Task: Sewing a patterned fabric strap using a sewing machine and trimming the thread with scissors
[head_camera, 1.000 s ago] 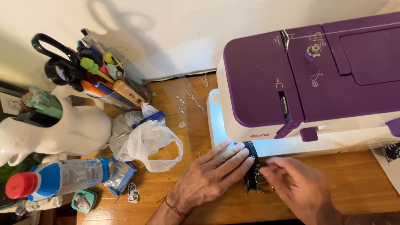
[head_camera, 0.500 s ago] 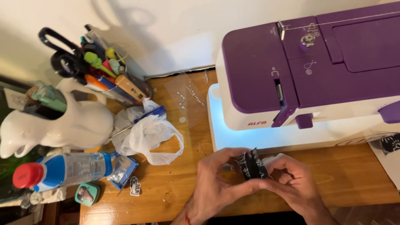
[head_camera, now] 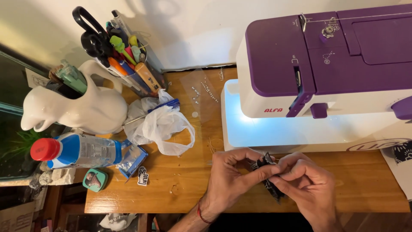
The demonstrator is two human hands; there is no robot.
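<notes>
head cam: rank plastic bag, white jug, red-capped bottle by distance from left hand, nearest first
1. Plastic bag: up-left of the left hand, on the table.
2. White jug: farther left, behind the bag.
3. Bottle: lying at the table's left edge; its red cap is farthest out.

Bare hands (head_camera: 274, 182), red cord at left wrist

Wood, plastic, cloth and glazed ceramic

The tabletop (head_camera: 180, 189) is smooth varnished wood; the sewing machine (head_camera: 326, 73) is glossy purple-and-white plastic; the black fabric piece (head_camera: 269, 185) looks matt cloth; the white jug (head_camera: 81, 109) is shiny glazed ceramic.
</notes>
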